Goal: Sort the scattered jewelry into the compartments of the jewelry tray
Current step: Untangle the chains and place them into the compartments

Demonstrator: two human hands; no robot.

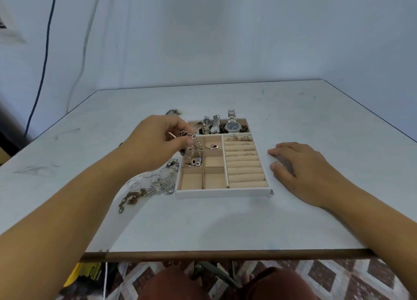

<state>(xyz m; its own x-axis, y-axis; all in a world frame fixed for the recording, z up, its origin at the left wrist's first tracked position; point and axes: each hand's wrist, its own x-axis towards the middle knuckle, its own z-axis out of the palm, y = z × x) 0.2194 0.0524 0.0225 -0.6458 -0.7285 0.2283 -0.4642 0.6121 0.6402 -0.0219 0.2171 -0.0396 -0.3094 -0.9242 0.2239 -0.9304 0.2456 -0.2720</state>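
Head view. Left hand [155,139]: fingers pinch a silver chain [190,137], which dangles over the left small compartments of the jewelry tray [223,192]. Right hand [300,166]: fingers relaxed, flat on the table [225,227] beside the tray. Step, judged: placing the chain. Next: lower and release it. Loose pieces [155,184] lie left of the tray.

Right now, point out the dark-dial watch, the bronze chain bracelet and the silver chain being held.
dark-dial watch [233,126]: head view, centre of its dial.
bronze chain bracelet [130,198]: head view, middle links.
silver chain [188,134]: head view, topmost links.
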